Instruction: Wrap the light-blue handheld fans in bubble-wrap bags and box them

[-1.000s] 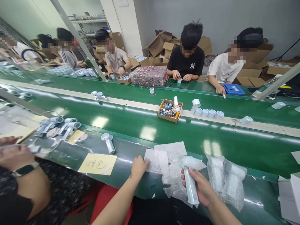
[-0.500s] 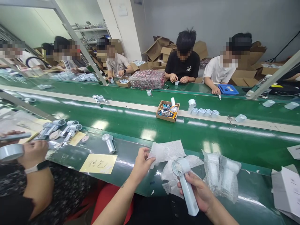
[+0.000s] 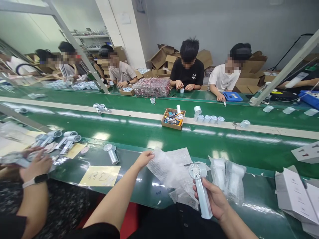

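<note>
Your left hand (image 3: 144, 160) pinches the bubble wrap (image 3: 166, 166) by its edge; your right hand (image 3: 214, 199) grips the handheld fan (image 3: 202, 189) above the table's near edge, bare tabletop (image 3: 136, 186) leftward.

head view | head-worn | faces forward, down | worktable (image 3: 146, 196) close, cardboard boxes (image 3: 159, 59) farther

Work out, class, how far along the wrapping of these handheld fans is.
Looks done: two bubble-wrapped bundles on the right of the near bench.
In hand: the right hand holds an unwrapped fan; the left hand lifts a bubble-wrap sheet by its corner.
Probably left: the bare fan by the yellow paper, and perhaps the clustered fans farther left.
</note>
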The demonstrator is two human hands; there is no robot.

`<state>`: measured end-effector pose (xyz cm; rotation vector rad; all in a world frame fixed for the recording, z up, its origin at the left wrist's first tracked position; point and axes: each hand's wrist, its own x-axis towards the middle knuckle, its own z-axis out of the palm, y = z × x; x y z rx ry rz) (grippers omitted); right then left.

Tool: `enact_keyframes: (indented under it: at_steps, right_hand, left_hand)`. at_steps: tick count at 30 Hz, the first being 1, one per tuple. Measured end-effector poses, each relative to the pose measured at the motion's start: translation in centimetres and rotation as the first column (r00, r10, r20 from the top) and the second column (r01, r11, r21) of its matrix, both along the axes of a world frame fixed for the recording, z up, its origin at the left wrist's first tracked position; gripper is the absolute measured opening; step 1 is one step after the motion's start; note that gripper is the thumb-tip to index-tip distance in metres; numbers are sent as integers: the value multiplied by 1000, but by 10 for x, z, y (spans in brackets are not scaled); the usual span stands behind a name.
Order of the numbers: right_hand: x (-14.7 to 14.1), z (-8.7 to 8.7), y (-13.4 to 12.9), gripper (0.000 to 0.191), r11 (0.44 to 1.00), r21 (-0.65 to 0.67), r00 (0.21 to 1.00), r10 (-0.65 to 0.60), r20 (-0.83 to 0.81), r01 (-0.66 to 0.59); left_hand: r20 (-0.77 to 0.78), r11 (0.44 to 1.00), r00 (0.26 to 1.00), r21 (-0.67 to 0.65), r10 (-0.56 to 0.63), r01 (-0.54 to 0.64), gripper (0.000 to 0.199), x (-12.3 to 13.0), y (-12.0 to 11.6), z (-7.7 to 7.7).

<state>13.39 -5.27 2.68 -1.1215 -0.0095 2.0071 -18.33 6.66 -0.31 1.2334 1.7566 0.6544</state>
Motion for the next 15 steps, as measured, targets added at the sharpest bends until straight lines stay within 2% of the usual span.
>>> enact_keyframes:
  at_steps: [2, 4, 8, 10, 12, 15]
  right_hand:
    - [0, -4, -5, 37, 999, -25, 999, -26, 18, 27]
    - [0, -6, -10, 39, 997, -50, 998, -51, 36, 53]
    - [0, -6, -16, 39, 994, -61, 994, -81, 67, 85]
    - [0, -3, -16, 39, 996, -37, 994, -80, 78, 83]
    - [-1, 0, -16, 40, 999, 10, 997, -38, 73, 38]
    - [-6, 6, -11, 45, 987, 128, 995, 96, 32, -99]
  left_hand:
    - [-119, 998, 991, 42, 56, -52, 19, 4, -3, -13]
    - [-183, 997, 982, 74, 44, -31, 15, 20, -23, -27]
    - [-171, 982, 968, 10, -184, 189, 18, 62, -84, -54]
    - [-156, 968, 955, -26, -251, 250, 15, 73, -102, -64]
    - [-149, 967, 956, -38, -253, 250, 5, 76, -107, -66]
    - [-110, 976, 970, -11, -219, 219, 17, 76, -100, -51]
